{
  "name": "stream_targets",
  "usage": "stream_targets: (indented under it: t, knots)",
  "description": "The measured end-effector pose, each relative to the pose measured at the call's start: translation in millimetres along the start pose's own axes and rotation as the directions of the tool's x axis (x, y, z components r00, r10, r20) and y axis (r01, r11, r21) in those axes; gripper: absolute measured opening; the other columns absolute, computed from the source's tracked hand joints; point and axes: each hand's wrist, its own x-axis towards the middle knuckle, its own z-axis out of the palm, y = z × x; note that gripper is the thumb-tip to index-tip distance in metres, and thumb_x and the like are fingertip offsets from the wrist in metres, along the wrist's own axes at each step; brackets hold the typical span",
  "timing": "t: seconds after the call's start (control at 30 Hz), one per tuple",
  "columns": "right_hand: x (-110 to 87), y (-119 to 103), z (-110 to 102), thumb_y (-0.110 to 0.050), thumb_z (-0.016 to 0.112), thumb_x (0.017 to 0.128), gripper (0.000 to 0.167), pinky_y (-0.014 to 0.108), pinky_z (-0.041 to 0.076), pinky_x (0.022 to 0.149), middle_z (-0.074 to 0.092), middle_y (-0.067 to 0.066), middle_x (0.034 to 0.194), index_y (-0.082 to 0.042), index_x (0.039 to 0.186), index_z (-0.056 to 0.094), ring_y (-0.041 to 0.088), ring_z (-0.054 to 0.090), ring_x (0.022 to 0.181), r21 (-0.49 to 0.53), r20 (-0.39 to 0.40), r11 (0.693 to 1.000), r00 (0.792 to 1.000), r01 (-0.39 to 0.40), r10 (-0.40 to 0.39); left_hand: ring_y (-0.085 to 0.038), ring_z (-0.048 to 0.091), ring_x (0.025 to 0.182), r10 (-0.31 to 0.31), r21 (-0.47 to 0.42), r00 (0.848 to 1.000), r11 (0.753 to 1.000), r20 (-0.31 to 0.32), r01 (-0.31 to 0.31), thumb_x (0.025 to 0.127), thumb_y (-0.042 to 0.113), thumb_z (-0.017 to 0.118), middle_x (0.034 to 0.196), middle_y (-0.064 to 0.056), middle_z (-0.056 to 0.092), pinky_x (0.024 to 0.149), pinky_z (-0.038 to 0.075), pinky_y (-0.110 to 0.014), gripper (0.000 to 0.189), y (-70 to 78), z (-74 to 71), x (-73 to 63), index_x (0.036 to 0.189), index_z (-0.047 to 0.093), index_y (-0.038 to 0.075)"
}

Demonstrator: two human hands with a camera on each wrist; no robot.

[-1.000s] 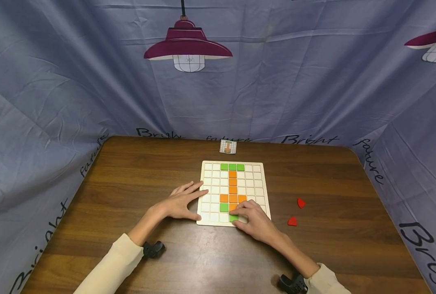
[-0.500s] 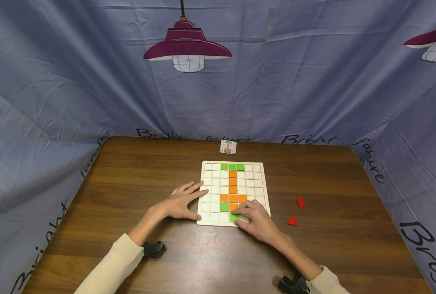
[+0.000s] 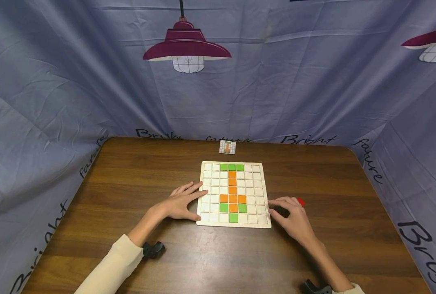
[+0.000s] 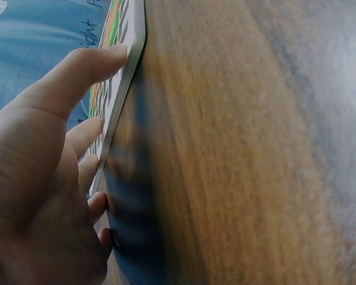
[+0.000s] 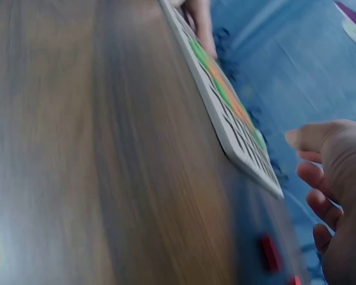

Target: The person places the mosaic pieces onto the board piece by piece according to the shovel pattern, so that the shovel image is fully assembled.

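A white grid board (image 3: pixel 212 174) lies on the table, with green tiles (image 3: pixel 242 208) and orange tiles (image 3: pixel 232 190) set in its squares. My left hand (image 3: pixel 181 203) rests at its left side, fingers spread over the edge and thumb (image 4: pixel 110 62) on the rim near the front corner. Just off the right edge hovers my right hand (image 3: pixel 291 216), fingers loosely bent and nothing in them. A red quarter-round piece (image 3: pixel 300 201) shows past its knuckles; the other is hidden behind the hand in the head view. Both red pieces (image 5: pixel 270 254) appear low in the right wrist view.
A small card (image 3: pixel 227 147) printed with a coloured grid pattern lies behind the board, by the table's (image 3: pixel 148 163) back edge. A blue-grey curtain (image 3: pixel 269 90) with printed lamps and lettering surrounds the table on the back and sides.
My right hand has left the board's lower middle and moved right, past its edge. A green tile it covered now shows beside the orange column. The left hand has stayed put.
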Motion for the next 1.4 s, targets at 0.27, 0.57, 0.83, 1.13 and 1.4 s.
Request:
stream_targets:
  t: [0.27,0.57,0.83,1.13,1.4]
  knots:
    - [-18.6,29.5,-36.2,-0.010,0.083,0.082,0.033,0.020,0.037,0.094,0.069,0.008,0.111,-0.004,0.113,0.074,0.027,0.058,0.107,-0.047,-0.079,0.986,0.985,-0.158,0.154,-0.032,0.006,0.151,-0.003,-0.003,1.000,1.000,0.000,0.003,0.082,0.049,0.076,0.166,0.000,0.013,0.112,0.010,-0.066,0.088,0.3,0.9,-0.5,0.157,0.036,0.024]
    - [-31.4,48.0,-57.4,-0.021,0.077,0.089,0.037,0.057,0.044,0.086,0.066,0.022,0.114,0.001,0.118,0.071,0.040,0.062,0.103,-0.112,-0.116,0.927,0.931,-0.358,0.346,-0.032,0.007,0.151,-0.005,0.006,1.000,1.000,-0.005,0.006,0.082,0.049,0.075,0.167,0.000,0.012,0.112,0.009,-0.065,0.088,0.4,1.2,-1.1,0.157,0.036,0.024]
    - [-26.8,55.0,-53.6,-0.021,0.079,0.087,0.034,0.054,0.045,0.080,0.069,0.019,0.100,0.004,0.110,0.074,0.036,0.064,0.090,-0.159,-0.137,0.910,0.922,-0.382,0.363,-0.032,0.007,0.151,-0.004,0.011,1.000,1.000,-0.004,0.004,0.082,0.049,0.076,0.167,0.000,0.013,0.112,0.009,-0.065,0.089,-0.2,2.2,-0.4,0.157,0.036,0.024]
    - [-19.2,48.7,-47.6,-0.027,0.078,0.088,0.038,0.055,0.046,0.080,0.068,0.019,0.102,0.003,0.111,0.074,0.034,0.063,0.090,-0.146,-0.117,0.900,0.910,-0.412,0.398,-0.032,0.007,0.151,-0.001,0.010,1.000,1.000,-0.006,0.001,0.082,0.051,0.075,0.167,0.001,0.011,0.112,0.010,-0.067,0.089,-1.3,3.3,1.3,0.157,0.036,0.025]
    - [-14.8,44.7,-40.8,-0.028,0.081,0.085,0.038,0.055,0.045,0.082,0.068,0.017,0.096,0.002,0.107,0.075,0.032,0.062,0.089,-0.143,-0.141,0.901,0.909,-0.411,0.392,-0.032,0.007,0.151,-0.001,0.011,1.000,1.000,-0.006,0.001,0.082,0.051,0.075,0.167,0.000,0.012,0.112,0.010,-0.066,0.089,-0.4,2.0,1.5,0.157,0.035,0.024]
